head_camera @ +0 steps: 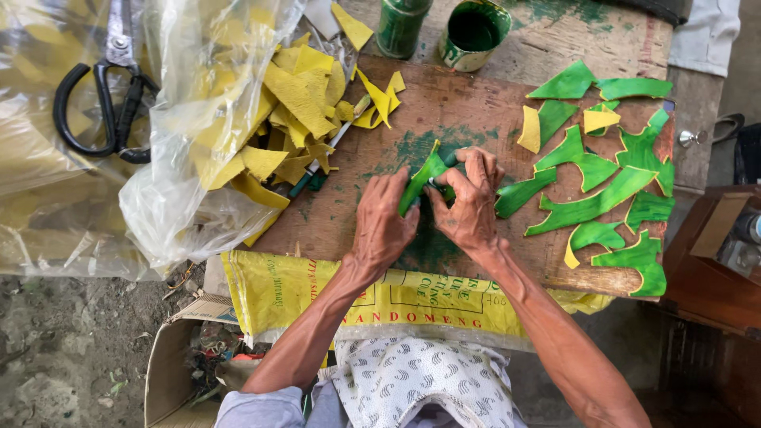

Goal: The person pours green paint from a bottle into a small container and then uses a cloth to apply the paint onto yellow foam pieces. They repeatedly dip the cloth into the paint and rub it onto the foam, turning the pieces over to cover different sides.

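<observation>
Scissors (107, 83): black-handled, shut, lying at far left on top of a clear plastic bag (170, 198).
Cardboard box (170, 372): open, on the dirt ground at lower left, below the board.
Yellow pieces (297, 99): a loose heap of unpainted cut shapes spilling from the bag's mouth onto the left end of the wooden board (476, 99).
Brush (329, 150): thin, lying slantwise among the yellow pieces, its lower end stained green.
Yellow sack (380, 305): draped over the board's near edge, above my patterned lap cloth (412, 380).
Left hand (384, 226): my fingers are curled closed around the lower end of the green-painted piece (420, 181); my thumb presses its edge.
Green-painted piece: curved and narrow, yellow along its rim, held at the middle of the board over a green paint smear, between my two hands.
Right hand (469, 202): my fingers are bent down and pinched onto the piece's upper end; whatever else they may hold is hidden.
Paint containers (473, 33): an open cup of green paint and a green can just beside it, at the board's far edge.
Painted shapes (602, 190): green pieces laid flat over the right part of the board, a few yellow ones among them.
</observation>
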